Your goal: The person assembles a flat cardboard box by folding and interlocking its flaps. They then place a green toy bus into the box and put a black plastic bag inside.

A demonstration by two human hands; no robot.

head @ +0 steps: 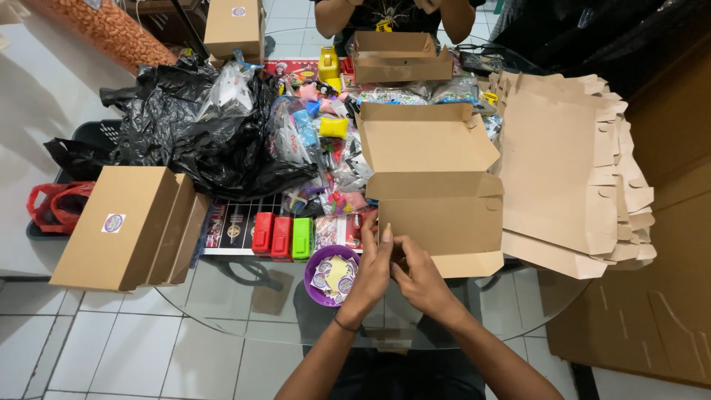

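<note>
A flat brown cardboard box blank (433, 178), partly folded, lies on the glass table (244, 304) in front of me. My left hand (372, 267) and my right hand (419, 278) meet at its near left corner, fingers pinching the cardboard edge. A purple bowl (317, 280) holding round stickers sits just left of my left hand.
A stack of flat box blanks (570, 170) lies at the right. Closed brown boxes (122, 226) stand at the left beside black plastic bags (200, 126). Red and green small toys (281, 237) and packaged toys (326, 148) crowd the middle. Another person (392, 15) handles a box (400, 59) across the table.
</note>
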